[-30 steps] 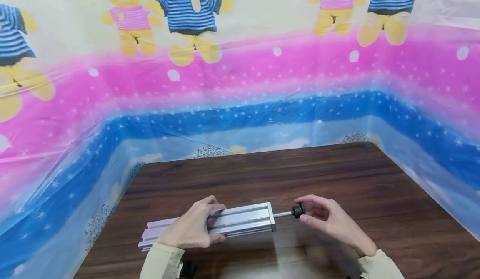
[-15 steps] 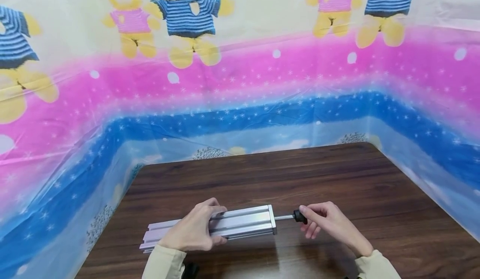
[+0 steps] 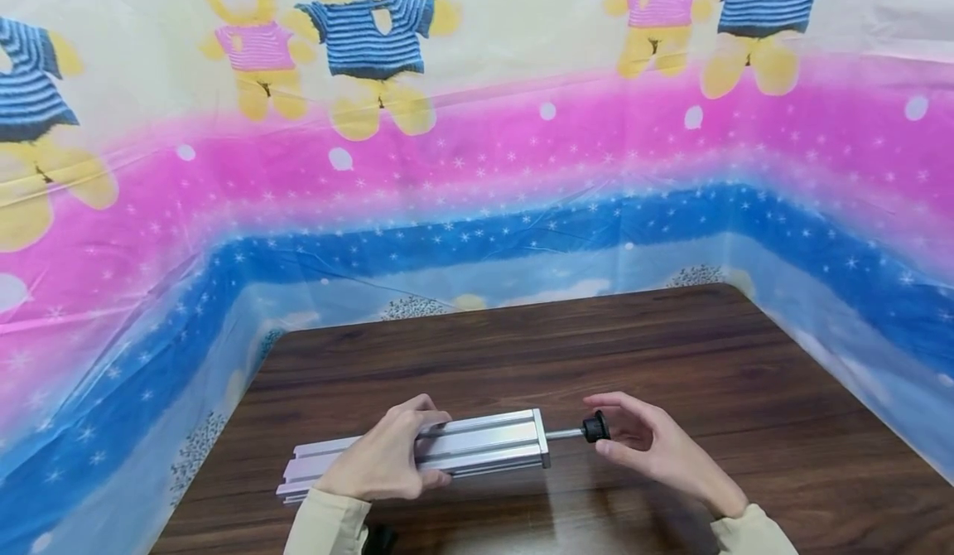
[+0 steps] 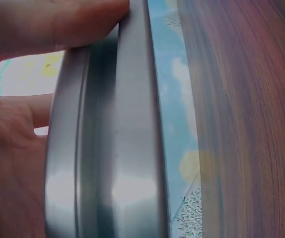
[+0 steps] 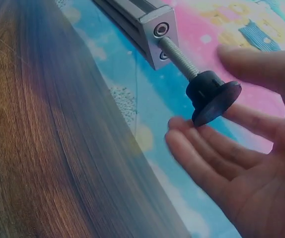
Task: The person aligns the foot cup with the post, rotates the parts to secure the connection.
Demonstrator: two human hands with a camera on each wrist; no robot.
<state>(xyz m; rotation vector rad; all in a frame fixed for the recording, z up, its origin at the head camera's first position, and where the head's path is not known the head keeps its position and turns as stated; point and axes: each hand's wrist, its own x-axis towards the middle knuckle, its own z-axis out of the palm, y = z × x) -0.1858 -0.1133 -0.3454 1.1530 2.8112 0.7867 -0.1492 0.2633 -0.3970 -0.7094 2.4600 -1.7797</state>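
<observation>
My left hand grips a silver slotted aluminium profile around its middle, holding it above the table; the slot runs lengthwise in the left wrist view. From the end plate at its right end sticks a threaded rod carrying a black levelling foot with a round base. My right hand stands around the foot with spread thumb and fingers. In the right wrist view the thumb is clear of the foot, and the fingers are extended behind it; whether a fingertip touches it, I cannot tell.
A dark wood-grain table lies beneath both hands. Behind and beside it hangs a printed curtain with teddy bears and pink and blue bands. Bolt heads show in the profile's end plate.
Half a second ago my right thumb and fingers pinched the black foot; now they have spread off it. A second ago they were similarly spread. The left hand keeps its grip nearly unmoved.
</observation>
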